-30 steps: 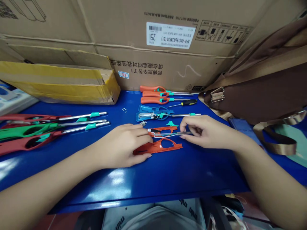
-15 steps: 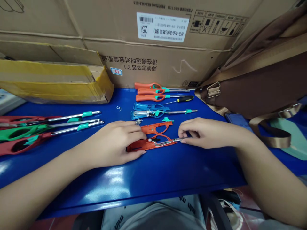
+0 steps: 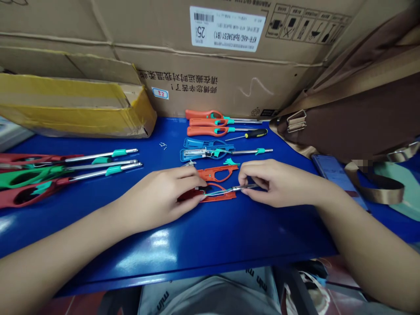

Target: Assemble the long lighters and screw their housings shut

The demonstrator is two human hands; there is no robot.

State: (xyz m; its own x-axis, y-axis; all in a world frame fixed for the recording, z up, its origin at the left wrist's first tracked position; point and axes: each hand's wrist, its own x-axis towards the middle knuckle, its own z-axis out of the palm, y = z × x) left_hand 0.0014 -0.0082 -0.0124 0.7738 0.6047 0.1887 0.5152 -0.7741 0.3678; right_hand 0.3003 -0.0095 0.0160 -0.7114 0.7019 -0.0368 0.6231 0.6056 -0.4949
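Two orange lighter shell halves lie side by side, the far half (image 3: 218, 173) and the near half (image 3: 218, 199). My left hand (image 3: 164, 192) is closed, thumb and fingers pinching a small black part (image 3: 202, 189) with thin wires (image 3: 216, 192) at the near half; the grip partly hides it. My right hand (image 3: 272, 181) pinches the metal lighter tube (image 3: 238, 188), which sits just past the shell's right end. The wires run from the tube to my left fingertips. A turquoise trigger piece (image 3: 232, 161) lies by the far half.
Behind are an opened blue lighter (image 3: 193, 154), several orange lighters (image 3: 206, 131), a screwdriver (image 3: 256, 133) and loose screws (image 3: 163, 145). Red and green lighters (image 3: 36, 176) lie left, near a yellow-taped box (image 3: 78, 109). A phone (image 3: 336, 177) and brown bag (image 3: 354, 113) are right.
The tube has come out of the near shell half's end, and the wires have lifted with it. My left fingers have moved right onto the black part.
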